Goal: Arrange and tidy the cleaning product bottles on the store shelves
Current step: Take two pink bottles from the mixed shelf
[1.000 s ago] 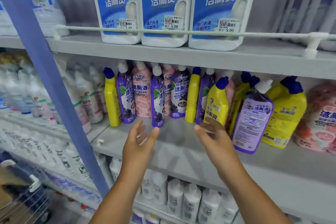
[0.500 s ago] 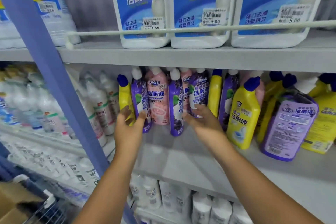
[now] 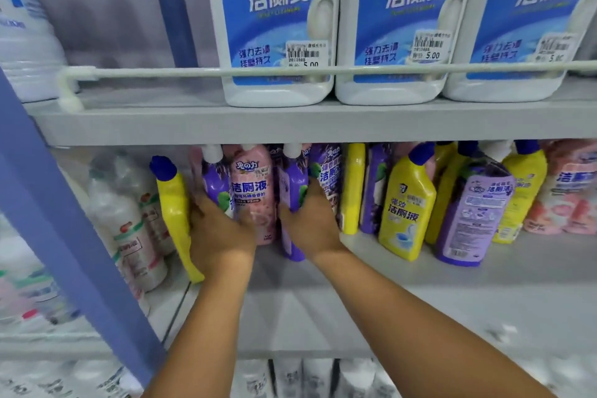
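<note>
Both hands have gone forward from open air onto the bottles at the left end of the middle shelf [image 3: 420, 271]. Left hand [image 3: 219, 236] is wrapped round the base of a purple bottle [image 3: 214, 184], fingers curled behind it and thumb toward the pink bottle [image 3: 255, 200]; its back brushes the leaning yellow bottle [image 3: 174, 213] on the outside. Right hand [image 3: 310, 226] clamps a second purple bottle [image 3: 292, 190], thumb across its front and fingers curled round the far side against a darker purple bottle [image 3: 329, 177]. The pink bottle stands upright between the two hands. Both forearms reach up and in from below, wrists nearly straight, backs of the hands facing the camera.

Further right stand another yellow bottle [image 3: 405, 207], tilted, and a lilac bottle [image 3: 475, 213] leaning beside it. Three big blue-labelled jugs [image 3: 277, 25] sit on the upper shelf behind a white rail [image 3: 323, 71].
</note>
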{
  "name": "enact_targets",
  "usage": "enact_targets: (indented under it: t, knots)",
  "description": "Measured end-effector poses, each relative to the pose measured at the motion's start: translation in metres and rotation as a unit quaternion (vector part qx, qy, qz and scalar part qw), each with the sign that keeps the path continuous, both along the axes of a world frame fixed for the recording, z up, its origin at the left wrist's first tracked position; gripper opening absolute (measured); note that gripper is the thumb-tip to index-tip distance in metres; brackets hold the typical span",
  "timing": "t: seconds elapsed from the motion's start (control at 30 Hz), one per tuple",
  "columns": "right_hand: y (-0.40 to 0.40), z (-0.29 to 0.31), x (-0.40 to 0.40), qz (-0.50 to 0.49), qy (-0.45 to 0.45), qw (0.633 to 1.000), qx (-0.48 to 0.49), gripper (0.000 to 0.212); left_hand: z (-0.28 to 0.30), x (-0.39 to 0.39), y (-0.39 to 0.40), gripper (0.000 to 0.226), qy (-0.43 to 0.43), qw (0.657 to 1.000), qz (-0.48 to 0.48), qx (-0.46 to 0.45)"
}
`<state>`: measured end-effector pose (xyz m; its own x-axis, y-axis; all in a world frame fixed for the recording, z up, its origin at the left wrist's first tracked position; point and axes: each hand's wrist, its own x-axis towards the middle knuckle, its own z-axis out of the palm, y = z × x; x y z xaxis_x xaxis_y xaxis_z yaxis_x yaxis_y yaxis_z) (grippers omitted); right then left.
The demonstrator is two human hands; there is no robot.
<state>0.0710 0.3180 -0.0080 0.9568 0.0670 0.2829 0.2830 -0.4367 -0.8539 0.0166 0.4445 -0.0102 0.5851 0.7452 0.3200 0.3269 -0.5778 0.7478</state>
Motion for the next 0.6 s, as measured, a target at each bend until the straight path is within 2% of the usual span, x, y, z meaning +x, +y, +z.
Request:
enact_targets:
  t: [0.2,0.3,0.4,0.6]
  knots:
    - [-0.035,-0.002,-0.015,0.002,0.042,0.996,0.073,0.032,-0.013,0.002,0.009,0.061,-0.05,0.998,-0.015,-0.04]
    - [-0.075,0.0,-0.03,0.014,0.054,0.994,0.097,0.037,-0.02,-0.016,-0.007,0.048,-0.087,0.993,-0.071,-0.024]
    - [-0.127,0.003,-0.045,0.018,0.048,0.991,0.125,0.043,-0.022,-0.036,-0.047,0.055,-0.088,0.988,-0.124,-0.015]
    - [-0.258,0.02,-0.069,-0.001,-0.015,0.986,0.164,0.057,-0.023,-0.026,-0.149,0.049,-0.059,0.952,-0.284,-0.103]
